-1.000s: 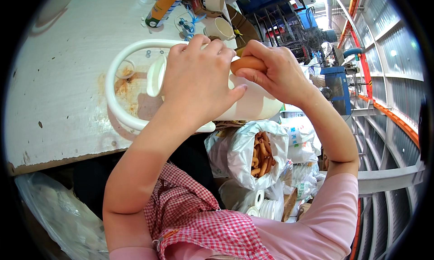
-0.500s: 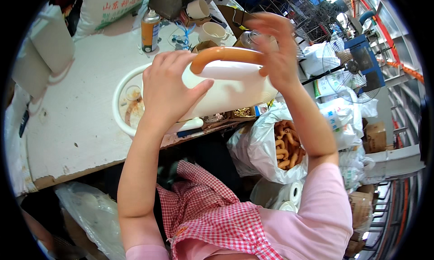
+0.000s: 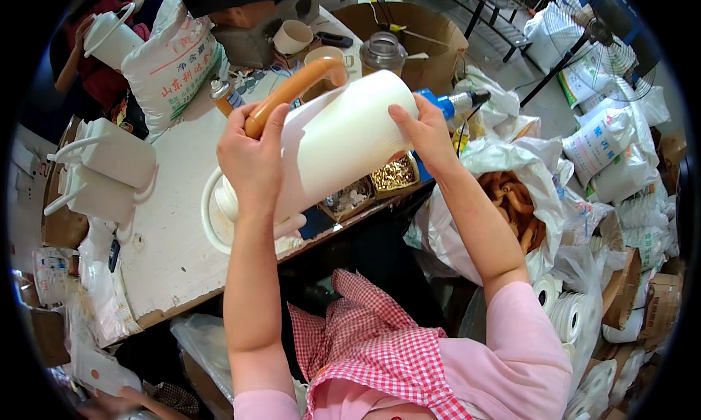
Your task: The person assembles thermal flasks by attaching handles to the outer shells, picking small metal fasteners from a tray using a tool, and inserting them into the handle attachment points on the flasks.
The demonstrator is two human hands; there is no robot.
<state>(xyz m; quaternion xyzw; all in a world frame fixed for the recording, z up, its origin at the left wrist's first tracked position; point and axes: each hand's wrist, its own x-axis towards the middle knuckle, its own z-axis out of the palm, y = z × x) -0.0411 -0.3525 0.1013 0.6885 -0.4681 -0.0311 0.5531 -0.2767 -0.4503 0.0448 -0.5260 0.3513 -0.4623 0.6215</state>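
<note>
White printed sack (image 3: pixel 169 62) stands at the table's far edge (red and green lettering); similar sacks (image 3: pixel 606 146) right.

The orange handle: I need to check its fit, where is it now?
In the head view, the orange handle is upper centre, on the white jug, gripped by the left hand.
</note>
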